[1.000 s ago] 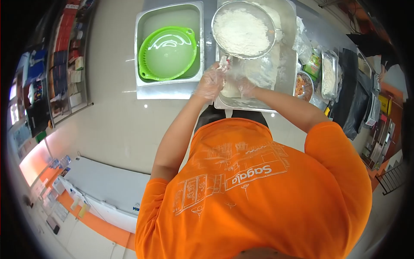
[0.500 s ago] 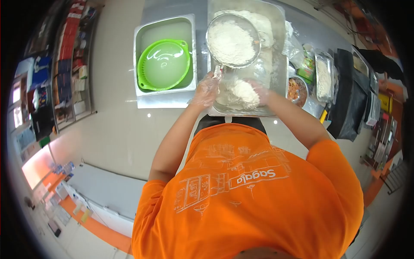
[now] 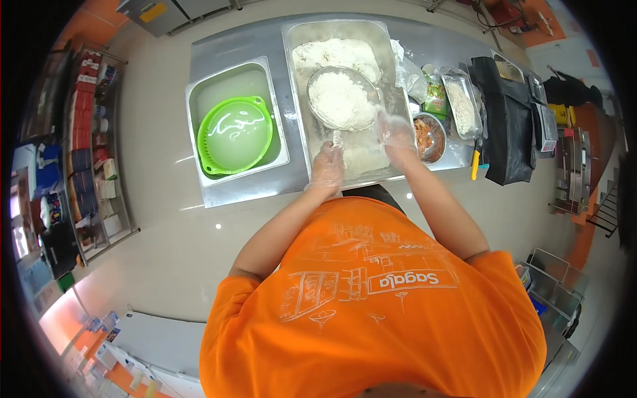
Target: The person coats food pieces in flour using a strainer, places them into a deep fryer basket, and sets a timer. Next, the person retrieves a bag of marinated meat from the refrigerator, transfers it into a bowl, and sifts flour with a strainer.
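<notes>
My left hand [image 3: 327,167], in a clear plastic glove, is closed round the handle of a round sieve [image 3: 337,135]. White flour [image 3: 342,99] is heaped in the sieve, which lies over a large metal tray [image 3: 292,86]. More flour [image 3: 338,53] covers the far part of the tray. My right hand [image 3: 398,138], also gloved and blurred by motion, is at the right side of the sieve, near its rim; its fingers are smeared.
To the left, a metal basin [image 3: 192,106] of cloudy water holds a green basket [image 3: 269,132]. On the right are a metal bowl [image 3: 440,147] of reddish food, a green packet [image 3: 434,99], a flour-filled tray [image 3: 461,106], a yellow-handled tool [image 3: 475,164] and a black bag [image 3: 507,132].
The view has shifted, showing more of the counter. My right hand has moved from the loose flour near the tray's front to the right side of the sieve. My left hand still holds the handle.
</notes>
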A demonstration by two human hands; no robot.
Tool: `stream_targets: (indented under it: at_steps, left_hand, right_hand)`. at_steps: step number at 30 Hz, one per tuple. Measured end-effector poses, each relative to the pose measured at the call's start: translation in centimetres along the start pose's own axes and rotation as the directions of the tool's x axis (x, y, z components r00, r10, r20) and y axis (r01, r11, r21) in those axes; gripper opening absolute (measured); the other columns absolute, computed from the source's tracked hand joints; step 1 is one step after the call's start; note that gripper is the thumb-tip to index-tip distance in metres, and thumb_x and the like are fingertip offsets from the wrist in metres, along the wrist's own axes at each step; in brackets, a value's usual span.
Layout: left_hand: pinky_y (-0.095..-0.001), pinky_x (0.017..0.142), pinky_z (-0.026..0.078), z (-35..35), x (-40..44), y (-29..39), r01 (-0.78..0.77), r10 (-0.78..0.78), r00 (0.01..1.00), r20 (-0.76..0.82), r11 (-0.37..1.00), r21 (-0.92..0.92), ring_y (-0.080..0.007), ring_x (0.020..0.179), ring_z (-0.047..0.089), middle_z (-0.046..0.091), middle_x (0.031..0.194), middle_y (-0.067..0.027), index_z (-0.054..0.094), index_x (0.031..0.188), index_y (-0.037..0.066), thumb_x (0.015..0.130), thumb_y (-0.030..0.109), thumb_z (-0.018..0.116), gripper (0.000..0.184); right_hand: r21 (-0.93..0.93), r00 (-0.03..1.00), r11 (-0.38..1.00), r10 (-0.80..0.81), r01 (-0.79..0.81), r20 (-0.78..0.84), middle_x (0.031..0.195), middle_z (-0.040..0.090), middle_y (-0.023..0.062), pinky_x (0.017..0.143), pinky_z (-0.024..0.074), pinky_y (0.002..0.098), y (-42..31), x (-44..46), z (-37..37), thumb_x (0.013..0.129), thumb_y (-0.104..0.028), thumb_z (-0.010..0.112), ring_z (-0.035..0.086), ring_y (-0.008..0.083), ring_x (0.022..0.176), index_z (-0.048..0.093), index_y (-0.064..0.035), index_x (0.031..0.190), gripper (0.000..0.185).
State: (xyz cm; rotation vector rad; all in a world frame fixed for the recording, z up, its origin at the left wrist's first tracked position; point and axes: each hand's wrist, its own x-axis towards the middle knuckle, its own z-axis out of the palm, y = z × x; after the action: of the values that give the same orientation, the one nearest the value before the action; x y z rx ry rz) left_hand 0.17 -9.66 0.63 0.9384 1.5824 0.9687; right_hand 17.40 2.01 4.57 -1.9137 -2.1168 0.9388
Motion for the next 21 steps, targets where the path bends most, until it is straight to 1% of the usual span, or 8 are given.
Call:
stream_targets:
  at_steps: [4, 8, 9, 10, 12, 15, 18, 21]
  left_hand:
    - [-0.0453, 0.068, 0.049, 4.5, 0.2, 0.8, -0.155, 0.154, 0.981, -0.115, 0.988, 0.001, -0.0334, 0.072, 0.062, 0.063, 0.080, -0.0203, 0.052, 0.116, -0.001, 0.104, 0.026, 0.046, 0.031]
    - [-0.0465, 0.068, 0.049, 7.6, 0.9, 0.9, -0.312, 0.304, 0.948, -0.091, 0.946, -0.084, -0.0362, 0.073, 0.064, 0.063, 0.080, -0.0223, 0.052, 0.118, -0.001, 0.103, 0.025, 0.047, 0.030]
    - [-0.0465, 0.069, 0.051, 7.4, 0.5, 0.9, -0.116, 0.158, 0.982, 0.103, 0.937, -0.329, -0.0340, 0.075, 0.063, 0.062, 0.081, -0.0185, 0.055, 0.118, 0.001, 0.098, 0.021, 0.053, 0.028]
    - [-0.0458, 0.068, 0.051, 6.8, 0.1, 0.2, -0.428, 0.429, 0.901, 0.073, 0.903, -0.025, -0.0340, 0.073, 0.063, 0.062, 0.080, -0.0183, 0.056, 0.118, 0.002, 0.097, 0.019, 0.054, 0.027]
    - [-0.0443, 0.066, 0.053, 3.9, -1.2, -1.5, -0.775, 0.798, 0.539, 0.269, 0.344, 0.530, -0.0340, 0.071, 0.063, 0.063, 0.079, -0.0178, 0.059, 0.118, 0.002, 0.096, 0.016, 0.057, 0.026]
    - [-0.0503, 0.071, 0.053, 0.3, -3.9, 0.6, -0.548, 0.345, 0.827, 0.443, 0.326, 0.770, -0.0389, 0.078, 0.064, 0.064, 0.086, -0.0180, 0.063, 0.109, 0.001, 0.096, 0.024, 0.056, 0.027]
    - [-0.0531, 0.074, 0.052, 0.2, -5.7, 3.1, -0.459, 0.320, 0.888, 0.330, 0.580, 0.673, -0.0416, 0.084, 0.064, 0.065, 0.090, -0.0194, 0.066, 0.096, 0.000, 0.099, 0.031, 0.052, 0.034]
    - [-0.0520, 0.074, 0.052, 3.1, -5.4, 0.6, -0.371, 0.389, 0.909, 0.152, 0.583, 0.723, -0.0417, 0.083, 0.065, 0.064, 0.087, -0.0228, 0.066, 0.085, 0.000, 0.099, 0.034, 0.052, 0.039]
  right_hand:
    - [0.576, 0.924, 0.722, 0.297, -0.382, 0.241, 0.104, 0.068, 0.0299, 0.090, 0.0498, 0.0479, -6.6, -2.4, 0.1, 0.103, -0.038, 0.041, 0.065, 0.0440, 0.097, 0.068, 0.0024, 0.110, 0.049]
    - [0.315, 0.998, 0.948, 0.061, -0.054, -0.012, 0.099, 0.068, 0.0288, 0.087, 0.0515, 0.0473, 2.1, 3.1, 4.3, 0.103, -0.032, 0.041, 0.067, 0.0408, 0.096, 0.070, 0.0018, 0.098, 0.045]
    - [0.151, 0.999, 0.988, -0.014, 0.019, -0.032, 0.098, 0.069, 0.0285, 0.087, 0.0519, 0.0471, 3.7, 3.5, 3.8, 0.103, -0.031, 0.041, 0.067, 0.0400, 0.096, 0.070, 0.0017, 0.095, 0.045]
    - [0.018, 0.999, 1.000, -0.024, 0.024, 0.026, 0.097, 0.069, 0.0279, 0.086, 0.0522, 0.0468, 3.2, 2.8, 2.1, 0.102, -0.029, 0.043, 0.068, 0.0394, 0.095, 0.070, 0.0016, 0.094, 0.042]
    - [-0.285, 0.986, 0.953, -0.062, 0.104, 0.152, 0.096, 0.069, 0.0268, 0.086, 0.0526, 0.0464, 3.8, 2.3, -0.4, 0.099, -0.024, 0.048, 0.068, 0.0383, 0.093, 0.070, 0.0016, 0.093, 0.035]
    - [-0.273, 0.940, 0.921, -0.202, 0.278, 0.276, 0.086, 0.067, 0.0249, 0.074, 0.0498, 0.0451, 6.7, 1.5, -2.5, 0.100, -0.029, 0.052, 0.061, 0.0371, 0.077, 0.068, 0.0017, 0.091, 0.036]
    - [-0.189, 0.917, 0.927, -0.259, 0.324, 0.303, 0.083, 0.067, 0.0241, 0.070, 0.0493, 0.0452, 7.2, 0.1, -2.6, 0.096, -0.025, 0.056, 0.060, 0.0391, 0.071, 0.068, 0.0011, 0.090, 0.029]
    - [-0.320, 0.816, 0.755, -0.491, 0.573, 0.304, 0.085, 0.067, 0.0246, 0.074, 0.0509, 0.0455, 9.3, 1.2, -1.6, 0.085, -0.010, 0.060, 0.064, 0.0406, 0.077, 0.068, -0.0001, 0.088, 0.013]
